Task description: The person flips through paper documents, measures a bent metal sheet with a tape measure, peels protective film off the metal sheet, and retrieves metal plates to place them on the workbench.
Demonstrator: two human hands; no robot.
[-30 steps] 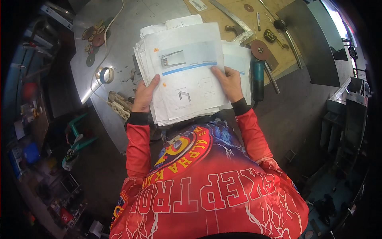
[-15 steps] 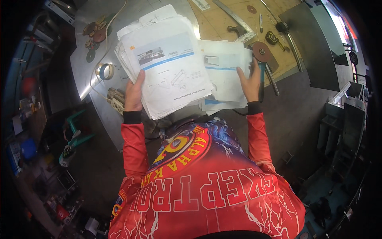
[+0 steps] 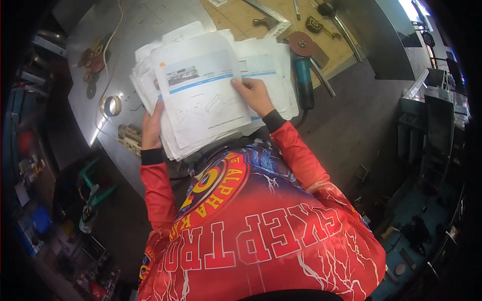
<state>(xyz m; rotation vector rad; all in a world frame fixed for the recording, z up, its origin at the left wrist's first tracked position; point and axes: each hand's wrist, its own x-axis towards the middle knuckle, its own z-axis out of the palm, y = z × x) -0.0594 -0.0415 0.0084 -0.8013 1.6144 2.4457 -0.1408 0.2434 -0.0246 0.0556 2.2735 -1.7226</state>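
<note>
Right hand (image 3: pixel 256 96) moved left, apparently pinching one printed sheet (image 3: pixel 198 103).

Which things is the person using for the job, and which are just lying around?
Being used:
- Paper stack, with the left hand on its left edge
- Top sheet, with the right hand at its right edge
- Other papers beside the stack

Just lying around:
- Grinder
- Tape measure
- Metal square
- Tape roll
- Discs
</note>
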